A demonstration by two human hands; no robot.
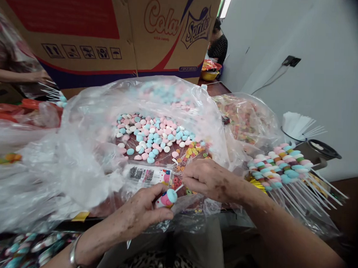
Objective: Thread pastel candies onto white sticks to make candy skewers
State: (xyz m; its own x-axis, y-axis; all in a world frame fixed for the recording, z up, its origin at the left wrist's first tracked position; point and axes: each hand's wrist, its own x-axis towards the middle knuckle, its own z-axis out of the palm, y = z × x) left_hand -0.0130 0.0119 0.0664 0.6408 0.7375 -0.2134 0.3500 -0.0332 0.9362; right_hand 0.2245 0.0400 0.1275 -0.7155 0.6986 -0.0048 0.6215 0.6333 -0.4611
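My left hand (pixel 146 211) is closed around a candy skewer (pixel 168 198), with a pale blue candy at its top and a pink printed wrapper below. A short white stick (pixel 179 188) sticks out of that blue candy towards my right hand. My right hand (pixel 203 177) has its fingers curled together over the small ring candies (pixel 182 165); whatever is in its fingertips is hidden. Just beyond my left hand lies a stack of printed wrappers (pixel 147 174). Farther back, loose pink, blue and white button-shaped candies (pixel 152 136) spill from a clear plastic bag (pixel 91 106).
Finished candy skewers (pixel 281 166) are piled at the right, beside white sticks (pixel 299 125) and a metal cup (pixel 317 152). A large carton (pixel 97 27) stands behind. At the left, another person's hand (pixel 42 76) holds sticks. More skewers (pixel 22 249) lie at lower left.
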